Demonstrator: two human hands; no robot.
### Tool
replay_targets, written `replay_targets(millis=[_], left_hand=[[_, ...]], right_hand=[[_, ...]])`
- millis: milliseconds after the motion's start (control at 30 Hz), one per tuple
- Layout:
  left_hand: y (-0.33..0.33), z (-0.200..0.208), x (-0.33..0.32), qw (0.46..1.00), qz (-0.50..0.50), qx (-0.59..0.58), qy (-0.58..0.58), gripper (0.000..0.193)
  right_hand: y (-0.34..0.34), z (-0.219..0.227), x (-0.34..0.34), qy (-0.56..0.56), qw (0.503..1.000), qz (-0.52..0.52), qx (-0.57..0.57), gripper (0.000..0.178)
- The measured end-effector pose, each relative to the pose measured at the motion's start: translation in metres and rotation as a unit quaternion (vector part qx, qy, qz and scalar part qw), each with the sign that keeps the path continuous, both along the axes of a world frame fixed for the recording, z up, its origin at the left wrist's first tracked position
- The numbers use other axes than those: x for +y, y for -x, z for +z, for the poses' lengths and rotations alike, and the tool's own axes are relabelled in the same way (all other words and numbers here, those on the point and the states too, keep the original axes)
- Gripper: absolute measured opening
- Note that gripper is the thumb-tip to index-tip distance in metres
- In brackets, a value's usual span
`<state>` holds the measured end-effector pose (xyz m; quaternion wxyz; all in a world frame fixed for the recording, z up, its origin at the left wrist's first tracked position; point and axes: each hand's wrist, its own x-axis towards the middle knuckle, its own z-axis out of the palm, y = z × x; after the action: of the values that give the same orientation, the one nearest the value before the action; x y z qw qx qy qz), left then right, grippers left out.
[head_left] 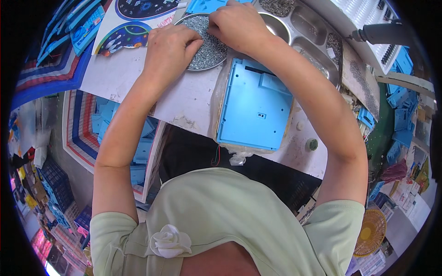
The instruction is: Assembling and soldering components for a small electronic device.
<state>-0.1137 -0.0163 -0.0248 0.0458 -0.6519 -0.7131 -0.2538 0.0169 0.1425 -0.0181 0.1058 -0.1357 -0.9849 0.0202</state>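
Observation:
A round metal dish (209, 62) full of small silvery screws sits at the far side of the table. My left hand (172, 49) is over the dish's left rim, its fingers curled and thumb drawn in. Over the dish's upper right side, my right hand (238, 26) has its fingers bent down toward the screws. Whatever either hand pinches is hidden or too small to make out. Nearer to me lies a light blue plastic panel (248, 108) on a plastic-wrapped support, with a thin red and green wire hanging below its front edge.
A metal compartment tray (306, 23) with small parts stands at the back right, near a dark tool (377, 34). Printed round discs (124, 37) lie at the back left. Crates (73, 129) of blue plastic parts flank the table. A small green-topped piece (311, 145) rests at the right.

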Motion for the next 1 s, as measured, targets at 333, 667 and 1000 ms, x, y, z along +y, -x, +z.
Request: replay_targets(millis=[333,667,1000], left_hand=[[-0.013,0.006,-0.008,0.997,-0.065,-0.037,-0.018,0.015],[-0.060,0.032,-0.022,0.963,-0.122,-0.221,0.092,0.016],[-0.062,0.054,-0.002,0.973,-0.195,0.027,0.120,0.012]], right_hand=[[-0.173,0.053,-0.005,0.344,0.906,-0.192,0.155,0.020],[-0.183,0.042,-0.015,0.408,0.881,-0.234,0.051,0.018],[-0.163,0.061,0.009,0.414,0.881,-0.208,-0.097,0.016]])
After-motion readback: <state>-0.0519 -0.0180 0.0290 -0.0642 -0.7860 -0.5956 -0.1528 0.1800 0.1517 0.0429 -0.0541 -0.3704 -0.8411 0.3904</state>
